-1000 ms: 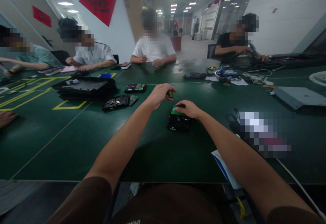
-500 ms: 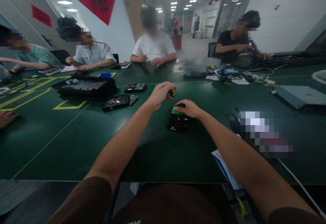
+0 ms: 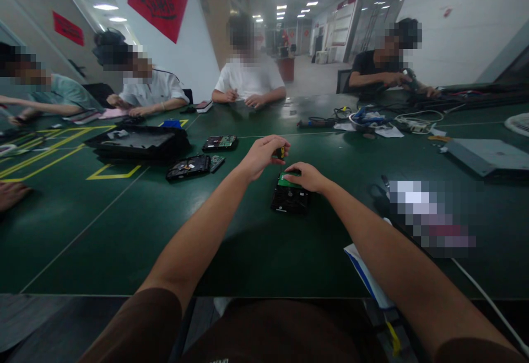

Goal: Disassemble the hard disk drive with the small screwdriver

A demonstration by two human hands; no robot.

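Along its near edge the dark green table (image 3: 124, 231) gives open room on both sides of the black hard drive with green circuit board (image 3: 290, 198). Further left, an opened black drive (image 3: 188, 166) and a flat black tray (image 3: 136, 141) block the way. At the right lies a blue-edged white sheet (image 3: 366, 275).

dark green table (image 3: 124, 231) carries a hard drive (image 3: 289, 201), a black tray (image 3: 136, 144), tangled cables (image 3: 417, 118)

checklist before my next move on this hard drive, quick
1. Left hand grips the yellow-and-black tool: ok.
2. Right hand rests on the green circuit board: ok.
3. Hard drive lies flat on the table: ok.
4. Tool tip seated on a screw: cannot tell, hidden behind the fingers.
5. Other hard drives lie apart from this one: ok.
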